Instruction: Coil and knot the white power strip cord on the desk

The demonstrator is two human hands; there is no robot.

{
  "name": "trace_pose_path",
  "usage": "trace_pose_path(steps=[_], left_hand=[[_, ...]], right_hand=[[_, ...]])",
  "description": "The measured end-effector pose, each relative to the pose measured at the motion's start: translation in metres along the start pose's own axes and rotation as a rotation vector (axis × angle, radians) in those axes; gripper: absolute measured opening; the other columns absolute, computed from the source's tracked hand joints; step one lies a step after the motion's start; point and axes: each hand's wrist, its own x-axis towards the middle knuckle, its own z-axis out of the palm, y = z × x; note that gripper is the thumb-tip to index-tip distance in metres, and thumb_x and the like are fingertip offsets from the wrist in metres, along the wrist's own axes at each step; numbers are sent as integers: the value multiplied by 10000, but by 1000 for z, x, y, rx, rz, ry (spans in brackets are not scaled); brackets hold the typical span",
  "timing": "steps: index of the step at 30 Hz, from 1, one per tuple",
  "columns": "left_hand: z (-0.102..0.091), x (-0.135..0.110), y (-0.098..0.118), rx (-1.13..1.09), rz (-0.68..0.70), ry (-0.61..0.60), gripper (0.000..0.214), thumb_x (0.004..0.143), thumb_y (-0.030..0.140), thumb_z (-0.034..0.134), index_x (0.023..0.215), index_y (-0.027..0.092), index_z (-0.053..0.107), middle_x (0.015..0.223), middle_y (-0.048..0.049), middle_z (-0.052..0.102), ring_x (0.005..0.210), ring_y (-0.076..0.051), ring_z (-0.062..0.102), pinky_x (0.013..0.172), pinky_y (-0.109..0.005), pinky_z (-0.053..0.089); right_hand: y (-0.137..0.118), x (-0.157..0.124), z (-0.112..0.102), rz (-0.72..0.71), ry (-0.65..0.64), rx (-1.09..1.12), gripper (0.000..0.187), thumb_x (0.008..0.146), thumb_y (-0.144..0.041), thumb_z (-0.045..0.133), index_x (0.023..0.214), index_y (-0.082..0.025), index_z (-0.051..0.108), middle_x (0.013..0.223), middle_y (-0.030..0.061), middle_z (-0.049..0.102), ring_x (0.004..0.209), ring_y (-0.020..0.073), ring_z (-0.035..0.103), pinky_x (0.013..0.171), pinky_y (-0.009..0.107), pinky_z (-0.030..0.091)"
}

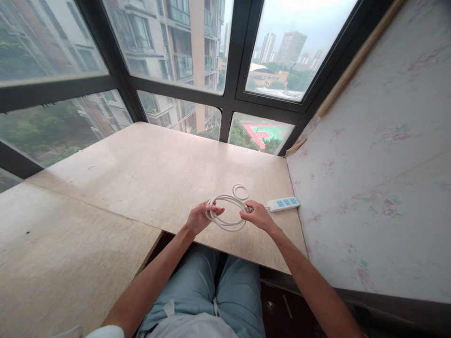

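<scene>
A white power cable point(229, 224) lies wound in loops on the pale marble windowsill desk point(148, 173). My left hand point(200, 217) is closed around the left side of the coil. My right hand point(256, 215) pinches the cable at the coil's right side. From there the cord runs to a white power strip point(283, 203) with blue sockets, which rests flat on the desk to the right. A smaller loop point(240, 191) of the cable sits just behind the coil.
Dark-framed bay windows point(232, 94) close off the far side of the desk. A floral-papered wall point(380, 178) stands right beside the power strip. A second marble slab point(52, 263) extends at the lower left. My legs in light jeans point(211, 291) sit under the desk edge.
</scene>
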Motion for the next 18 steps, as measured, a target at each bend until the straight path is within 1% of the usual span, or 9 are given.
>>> trace_pose_path(steps=[2,4,6,8,11,13,15,17,18], left_hand=[[2,-1,-2,-39,31,36,185,686,118,641,871,118,655,675,-11,680,736,-153,665,958,-393,468],[5,-2,-5,-80,46,33,239,695,104,634,930,139,659,758,-13,698,807,-161,670,963,-400,464],[7,-4,-8,-107,58,-2,323,700,92,631,1012,174,646,866,-14,706,900,-183,665,970,-425,454],[11,-6,-10,-107,67,-38,409,700,85,649,1087,212,620,940,-5,695,943,-190,657,973,-439,447],[15,-8,-11,-47,71,-93,482,708,88,700,1155,226,581,924,6,662,895,-162,651,937,-404,469],[18,-8,-11,27,58,-130,450,748,151,720,1169,200,569,825,11,623,795,-139,637,859,-361,501],[19,-6,-9,82,45,-137,405,788,241,715,1158,166,571,717,26,560,650,-106,580,731,-304,515],[20,-1,-5,87,43,-103,371,807,288,703,1124,139,582,661,45,496,532,-66,477,579,-233,471],[20,1,-3,74,45,-77,346,812,292,697,1097,129,589,649,51,471,494,-49,424,513,-202,426]], right_hand=[[-1,1,-1,-30,13,-63,233,726,-334,576,578,-201,454,595,-39,455,580,119,414,547,245,265],[-3,1,1,-41,47,-132,275,750,-335,557,553,-203,417,576,-31,451,584,125,410,559,254,260],[-5,2,6,-36,97,-198,323,775,-351,540,527,-202,397,559,-17,461,591,133,411,571,263,256],[-6,2,11,-24,145,-247,382,801,-381,521,494,-200,382,537,1,463,599,142,422,575,272,253],[-6,1,19,22,155,-250,436,824,-403,493,458,-200,371,488,6,434,567,137,427,553,275,251],[-5,0,24,78,126,-167,403,827,-387,483,480,-198,405,481,-5,441,528,124,432,529,266,264],[-3,-1,29,115,76,-10,297,821,-348,488,566,-195,484,523,-14,500,522,117,474,521,247,312],[-3,-1,35,143,-5,210,145,801,-311,513,723,-195,551,602,-22,564,548,121,542,530,233,383],[-3,-1,37,166,-55,325,111,790,-304,530,796,-197,559,631,-27,579,552,123,565,529,231,413]])
